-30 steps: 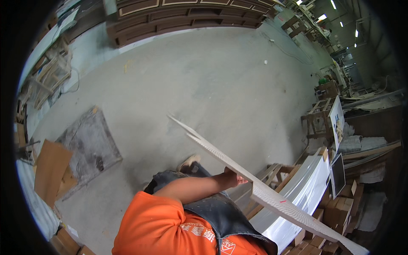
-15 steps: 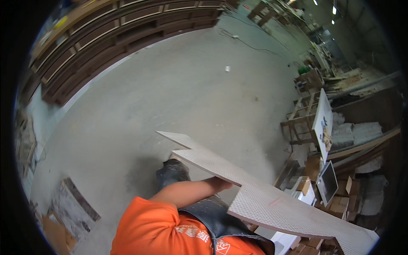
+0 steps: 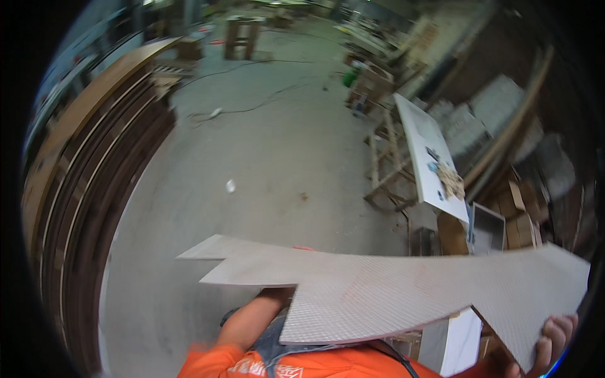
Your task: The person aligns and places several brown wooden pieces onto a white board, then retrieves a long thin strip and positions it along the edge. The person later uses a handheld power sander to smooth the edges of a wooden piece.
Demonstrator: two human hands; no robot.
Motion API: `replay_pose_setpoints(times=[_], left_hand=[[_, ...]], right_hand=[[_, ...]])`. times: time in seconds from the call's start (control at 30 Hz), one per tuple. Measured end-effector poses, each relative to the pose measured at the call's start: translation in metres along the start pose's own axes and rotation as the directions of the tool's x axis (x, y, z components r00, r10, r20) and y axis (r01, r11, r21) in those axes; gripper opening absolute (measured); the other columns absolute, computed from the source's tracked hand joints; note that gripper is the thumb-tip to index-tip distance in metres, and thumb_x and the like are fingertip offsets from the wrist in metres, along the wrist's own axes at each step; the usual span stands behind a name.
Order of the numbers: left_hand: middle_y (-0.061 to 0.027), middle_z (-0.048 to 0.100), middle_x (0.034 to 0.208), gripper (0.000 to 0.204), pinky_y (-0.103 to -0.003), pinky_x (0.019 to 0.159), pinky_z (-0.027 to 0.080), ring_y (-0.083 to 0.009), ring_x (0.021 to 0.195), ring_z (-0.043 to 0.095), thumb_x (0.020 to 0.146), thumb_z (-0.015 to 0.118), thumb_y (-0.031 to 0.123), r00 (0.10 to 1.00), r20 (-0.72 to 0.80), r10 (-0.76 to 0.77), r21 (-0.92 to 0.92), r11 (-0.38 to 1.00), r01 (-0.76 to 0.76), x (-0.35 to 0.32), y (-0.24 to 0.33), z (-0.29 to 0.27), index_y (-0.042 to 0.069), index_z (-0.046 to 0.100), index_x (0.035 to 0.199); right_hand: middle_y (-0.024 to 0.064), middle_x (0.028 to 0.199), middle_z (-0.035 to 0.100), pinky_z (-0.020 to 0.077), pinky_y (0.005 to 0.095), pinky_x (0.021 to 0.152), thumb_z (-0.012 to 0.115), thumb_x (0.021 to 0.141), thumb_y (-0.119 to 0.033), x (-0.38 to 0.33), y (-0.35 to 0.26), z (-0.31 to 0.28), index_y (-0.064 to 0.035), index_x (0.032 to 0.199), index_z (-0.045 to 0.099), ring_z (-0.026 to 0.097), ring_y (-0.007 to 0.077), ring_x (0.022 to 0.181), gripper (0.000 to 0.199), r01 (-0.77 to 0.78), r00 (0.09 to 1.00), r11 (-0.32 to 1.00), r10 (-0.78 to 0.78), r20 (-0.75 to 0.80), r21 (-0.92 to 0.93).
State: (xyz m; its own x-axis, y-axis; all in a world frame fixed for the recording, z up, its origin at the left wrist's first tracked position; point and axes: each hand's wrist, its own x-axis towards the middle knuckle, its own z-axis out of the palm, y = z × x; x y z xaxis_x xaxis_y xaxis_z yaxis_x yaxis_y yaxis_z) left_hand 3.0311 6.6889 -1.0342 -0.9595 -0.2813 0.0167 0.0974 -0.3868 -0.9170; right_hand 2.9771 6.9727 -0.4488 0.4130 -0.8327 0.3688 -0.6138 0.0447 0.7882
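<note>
Two hands on one big board (image 3: pixel 403 296), so it's mid-carry and nowhere near set down. It's a pale, textured sheet with stepped cut-outs, held about flat in the air over the concrete floor (image 3: pixel 265 151), running from bottom centre out to the right edge. Right hand (image 3: pixel 549 343) has its fingers curled round the board's right corner from below. Left hand is hidden under the board, only the forearm (image 3: pixel 252 315) shows, so can't tell its grip. White table (image 3: pixel 428 151) and dark panels (image 3: pixel 94 189) sit well apart
</note>
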Motion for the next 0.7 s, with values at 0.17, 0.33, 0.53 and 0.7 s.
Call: replay_pose_setpoints(times=[0.17,0.33,0.53,0.7], left_hand=[[-0.0094,0.067,0.104,0.038,-0.044,0.103,0.047,-0.0252,0.100,0.065,0.105,0.035,0.036,0.909,0.114,0.400,0.850,0.434,-0.297,0.103,-0.001,0.159,0.010,0.062,0.112],[-0.0083,0.067,0.098,0.042,-0.048,0.099,0.049,-0.0261,0.097,0.065,0.104,0.032,0.040,0.860,0.059,0.508,0.703,0.591,-0.397,0.251,0.126,0.277,0.013,0.065,0.107],[-0.0079,0.067,0.096,0.043,-0.048,0.097,0.050,-0.0261,0.096,0.065,0.104,0.032,0.042,0.816,0.129,0.563,0.811,0.413,-0.414,0.388,0.224,0.411,0.014,0.065,0.104],[-0.0076,0.067,0.095,0.043,-0.048,0.096,0.050,-0.0261,0.095,0.064,0.103,0.032,0.043,0.776,0.202,0.597,0.832,0.313,-0.457,0.508,0.268,0.525,0.014,0.065,0.102]], right_hand=[[0.0112,0.090,0.060,0.0531,0.0508,0.080,0.025,0.098,-0.071,0.060,0.052,0.184,-0.0113,0.099,0.046,0.065,0.0265,0.083,0.064,-0.132,0.979,0.986,0.113,-0.171,-0.104],[0.0098,0.079,0.059,0.0511,0.0437,0.067,0.024,0.097,-0.075,0.148,0.094,0.388,-0.0105,0.090,0.047,0.062,0.0245,0.072,0.069,-0.190,0.895,0.981,0.158,-0.417,-0.035],[0.0085,0.079,0.059,0.0505,0.0388,0.059,0.024,0.094,-0.079,0.244,0.147,0.583,-0.0111,0.088,0.046,0.061,0.0195,0.064,0.071,-0.114,0.932,0.994,0.106,-0.347,-0.002],[0.0085,0.074,0.056,0.0487,0.0384,0.055,0.023,0.094,-0.078,0.322,0.209,0.737,-0.0102,0.087,0.044,0.059,0.0199,0.062,0.072,-0.133,0.903,0.990,0.138,-0.408,0.042]])
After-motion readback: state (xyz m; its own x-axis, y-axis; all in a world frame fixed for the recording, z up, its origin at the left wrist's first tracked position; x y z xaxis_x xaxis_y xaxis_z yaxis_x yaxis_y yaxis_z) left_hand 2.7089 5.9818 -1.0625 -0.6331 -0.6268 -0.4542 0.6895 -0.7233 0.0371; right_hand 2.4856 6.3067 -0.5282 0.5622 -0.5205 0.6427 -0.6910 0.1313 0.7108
